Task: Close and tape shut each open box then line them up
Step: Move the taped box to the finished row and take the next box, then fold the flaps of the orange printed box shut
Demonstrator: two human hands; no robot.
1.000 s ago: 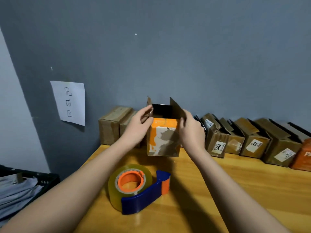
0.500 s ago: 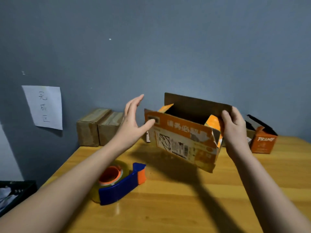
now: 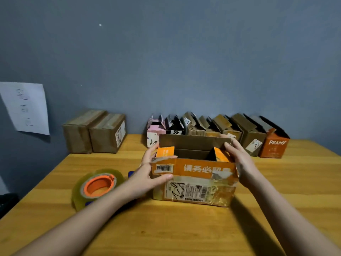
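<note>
At the box's two ends, the fingers [image 3: 232, 147] of the right hand [image 3: 239, 159] curl round the right end flap, while the left hand [image 3: 149, 174] grips the left corner, thumb across the front. The open orange box [image 3: 193, 182] stands on the wooden surface [image 3: 184, 228], a tape dispenser [image 3: 97, 187] just left; open boxes [image 3: 217, 133] line the wall, two taped boxes [image 3: 96, 132] further left.

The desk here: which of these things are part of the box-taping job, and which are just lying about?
Part of the job:
orange box, flaps up, held by left hand and right hand
tape dispenser
row of open boxes by the wall
two taped boxes

Lying about:
paper sign on the wall
</note>
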